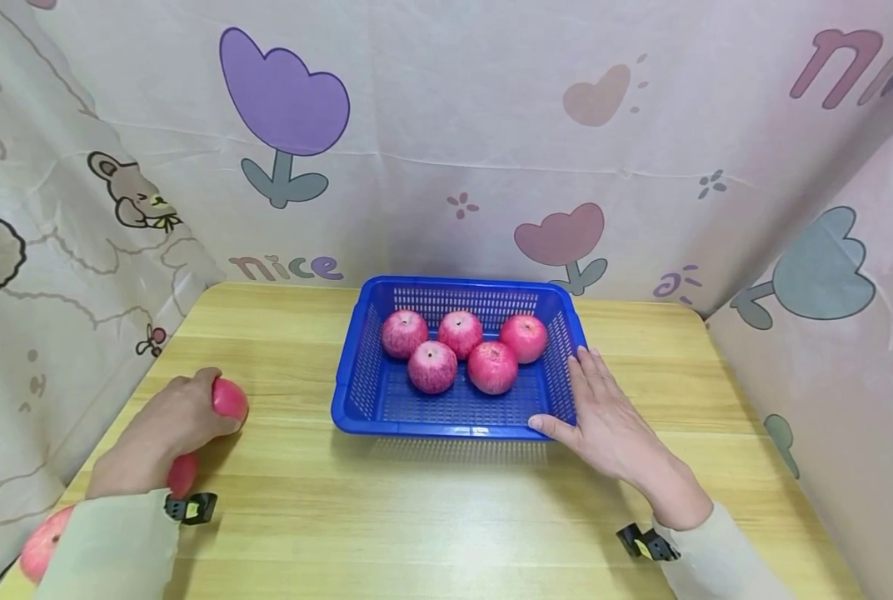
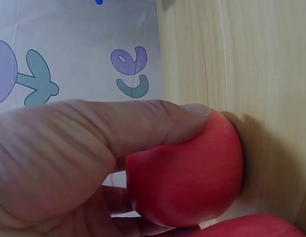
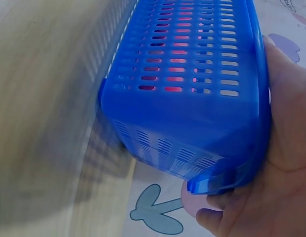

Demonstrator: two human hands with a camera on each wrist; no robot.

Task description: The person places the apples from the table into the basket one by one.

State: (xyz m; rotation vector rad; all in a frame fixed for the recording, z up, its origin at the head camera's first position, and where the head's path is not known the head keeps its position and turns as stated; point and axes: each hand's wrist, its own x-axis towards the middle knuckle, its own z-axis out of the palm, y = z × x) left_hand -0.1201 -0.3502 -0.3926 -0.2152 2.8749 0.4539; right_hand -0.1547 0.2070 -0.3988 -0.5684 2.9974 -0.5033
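Head, step: left hand (image 1: 163,433) curled round an apple (image 1: 229,398) on the table (image 1: 446,508), seemingly about to lift it; two more apples (image 1: 182,475) lay beside that wrist
Head, basket: right hand (image 1: 604,412) lay flat, fingers straight, against the basket (image 1: 457,425) corner; five apples sat inside
Left wrist: thumb (image 2: 143,123) wrapped over the apple (image 2: 192,173), which touched the wood
Right wrist: palm (image 3: 286,163) pressed the basket (image 3: 192,113) wall; red showed through the slots
Next move: judged to need a firm lift clear of the rim
Room: pale wood table (image 2: 261,69), cartoon-print curtain (image 1: 446,125) on three sides
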